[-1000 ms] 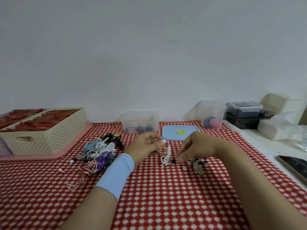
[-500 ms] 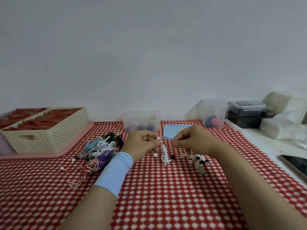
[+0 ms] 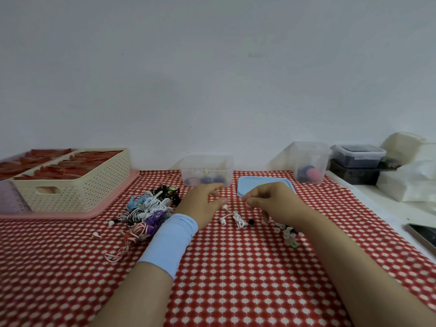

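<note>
Checked cloth (image 3: 236, 279): left hand (image 3: 203, 205) pinches white earphone (image 3: 237, 218); right hand (image 3: 273, 202) near.

1. The near tablecloth (image 3: 236, 291) between the forearms lies bare, with wide room to pass.
2. Left of the left hand (image 3: 198, 206), a pile of earphones (image 3: 148, 208) blocks the way; loose buds and a pink cord stray nearer.
3. Beyond it, a cream basket (image 3: 70, 190) on a pink tray (image 3: 70, 214) closes the far left.
4. Between the hands the gap is narrow: a white earphone (image 3: 237, 218) lies there, one bud pinched at the left thumb.
5. Scattered ear tips (image 3: 287, 234) litter the cloth under the right hand (image 3: 276, 206).
6. Just behind the hands stand a clear tub (image 3: 207, 169) and a blue lid (image 3: 245, 187), with a slim strip of cloth between them.
7. Right of the right forearm the cloth is bare up to its edge; a phone (image 3: 422, 234) lies beyond.
</note>
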A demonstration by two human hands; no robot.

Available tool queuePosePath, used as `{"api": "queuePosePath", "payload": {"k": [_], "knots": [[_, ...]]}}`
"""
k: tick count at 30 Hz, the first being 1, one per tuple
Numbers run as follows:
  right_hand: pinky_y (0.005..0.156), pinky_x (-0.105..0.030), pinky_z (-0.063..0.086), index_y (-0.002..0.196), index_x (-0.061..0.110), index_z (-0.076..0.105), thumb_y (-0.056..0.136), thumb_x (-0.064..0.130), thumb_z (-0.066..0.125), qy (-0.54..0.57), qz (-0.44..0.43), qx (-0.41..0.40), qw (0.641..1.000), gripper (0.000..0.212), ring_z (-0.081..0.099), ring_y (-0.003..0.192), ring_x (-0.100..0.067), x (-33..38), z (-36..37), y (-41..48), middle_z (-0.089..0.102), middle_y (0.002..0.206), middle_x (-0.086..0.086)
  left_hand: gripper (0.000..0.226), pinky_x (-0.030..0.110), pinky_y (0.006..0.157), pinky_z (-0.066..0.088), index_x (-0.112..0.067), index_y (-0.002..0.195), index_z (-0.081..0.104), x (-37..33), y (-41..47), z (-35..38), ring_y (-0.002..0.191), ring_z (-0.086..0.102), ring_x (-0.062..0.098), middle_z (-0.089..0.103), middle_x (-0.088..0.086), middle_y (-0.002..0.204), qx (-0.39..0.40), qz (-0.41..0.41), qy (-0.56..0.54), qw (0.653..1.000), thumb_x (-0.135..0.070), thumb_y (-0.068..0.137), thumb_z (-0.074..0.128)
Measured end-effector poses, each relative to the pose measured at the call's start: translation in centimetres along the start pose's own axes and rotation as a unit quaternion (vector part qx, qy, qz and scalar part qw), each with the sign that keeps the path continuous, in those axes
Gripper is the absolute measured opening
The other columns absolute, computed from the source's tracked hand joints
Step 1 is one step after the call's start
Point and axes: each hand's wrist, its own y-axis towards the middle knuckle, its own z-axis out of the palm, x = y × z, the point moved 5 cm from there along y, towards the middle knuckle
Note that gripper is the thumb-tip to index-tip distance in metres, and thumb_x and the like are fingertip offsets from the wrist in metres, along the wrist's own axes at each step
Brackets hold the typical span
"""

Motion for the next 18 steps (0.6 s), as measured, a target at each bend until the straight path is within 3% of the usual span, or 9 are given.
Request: {"api": "queuePosePath", "payload": {"k": [3,5,7,9,15,18], "knots": [[0.052,-0.019,0.049,0.086,0.019,0.079,0.093,0.018,0.071,0.014,0.009,0.008,1.000,0.010,0.056,0.049,-0.012,0.2,0.1,-0.2,0.077,0.080,0.010,0.021,0.023,0.088,0.045,-0.033,0.108,0.068,-0.5,-0.2,-0.9,0.088,0.055,-0.001,0.057,-0.015,0.106,0.001,0.039,0.046,0.998,-0.019,0.095,0.059],[0.057,-0.022,0.054,0.083,0.019,0.081,0.089,0.016,0.075,0.025,0.013,0.020,0.999,0.009,0.055,0.049,-0.010,0.4,0.1,-0.4,0.077,0.084,0.016,0.021,0.016,0.080,0.043,-0.034,0.098,0.072,-0.7,-0.6,-0.5,0.080,0.052,-0.008,0.059,-0.023,0.095,0.078,0.040,0.053,0.995,-0.015,0.092,0.063],[0.059,-0.023,0.056,0.084,0.018,0.082,0.087,0.013,0.077,0.035,0.015,0.028,0.999,0.007,0.055,0.049,-0.010,0.6,0.2,-0.4,0.078,0.088,0.016,0.022,0.012,0.077,0.041,-0.033,0.100,0.074,-0.6,-0.9,0.3,0.077,0.052,-0.009,0.060,-0.025,0.093,0.151,0.036,0.082,0.984,-0.016,0.088,0.069],[0.057,-0.022,0.054,0.088,0.015,0.081,0.085,0.011,0.078,0.047,0.019,0.033,0.998,0.005,0.056,0.049,-0.009,0.7,0.3,-0.6,0.078,0.083,0.012,0.023,0.015,0.082,0.044,-0.031,0.103,0.075,-0.2,-0.9,0.6,0.079,0.055,-0.006,0.062,-0.022,0.092,0.168,0.023,0.087,0.982,-0.018,0.085,0.073],[0.044,-0.018,0.043,0.088,0.015,0.082,0.083,0.016,0.080,0.094,0.036,0.024,0.995,0.005,0.058,0.047,-0.010,0.8,0.2,-0.7,0.078,0.080,0.007,0.016,0.022,0.088,0.042,-0.029,0.102,0.076,-0.2,-0.4,0.5,0.095,0.059,0.003,0.066,-0.016,0.097,0.075,0.037,0.011,0.996,-0.032,0.087,0.072],[0.043,-0.021,0.039,0.087,0.017,0.082,0.085,0.018,0.079,0.144,0.043,0.018,0.989,0.004,0.054,0.049,-0.011,0.6,0.1,-0.5,0.073,0.068,0.004,0.017,0.013,0.071,0.045,-0.028,0.108,0.073,-0.7,-0.3,0.7,0.067,0.059,-0.005,0.067,-0.013,0.082,0.037,0.025,-0.118,0.992,-0.026,0.093,0.065]]}}
